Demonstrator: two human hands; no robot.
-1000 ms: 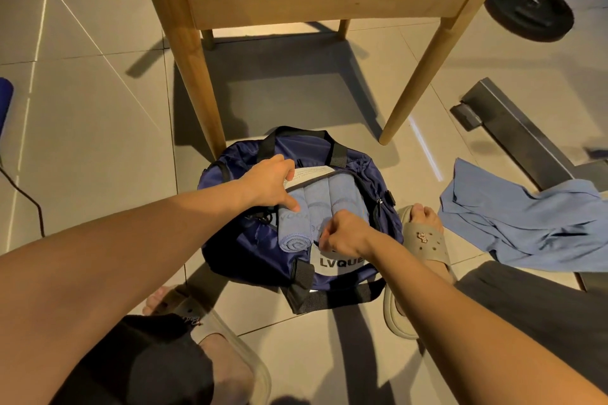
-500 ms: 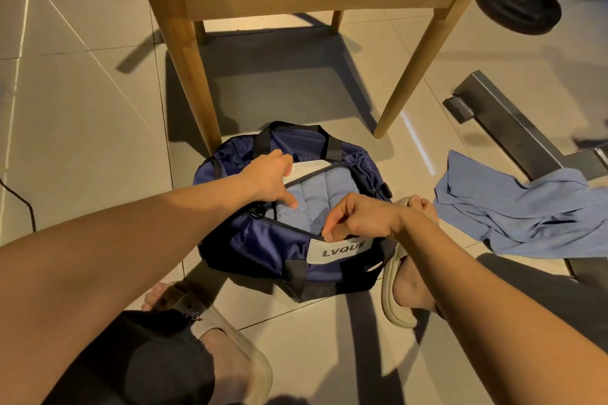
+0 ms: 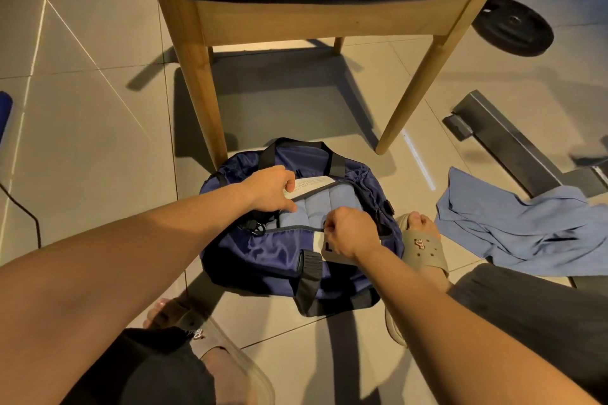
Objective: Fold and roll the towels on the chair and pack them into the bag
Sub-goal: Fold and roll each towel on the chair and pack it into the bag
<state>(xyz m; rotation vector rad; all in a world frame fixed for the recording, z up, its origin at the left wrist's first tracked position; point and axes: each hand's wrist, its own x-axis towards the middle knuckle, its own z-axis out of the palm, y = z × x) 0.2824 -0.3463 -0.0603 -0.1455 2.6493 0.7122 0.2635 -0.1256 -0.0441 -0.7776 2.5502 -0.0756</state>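
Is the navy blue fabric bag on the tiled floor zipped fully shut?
No, the navy blue fabric bag gapes open, showing light blue rolled towels inside.

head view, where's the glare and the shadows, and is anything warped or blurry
In the head view, warm light throws a hard shadow of the chair onto the tile floor. A thin glare streak lies by the chair's right front leg. The wide lens bows the seat edge and swells the forearms. The bag, left hand and right hand look sharp.
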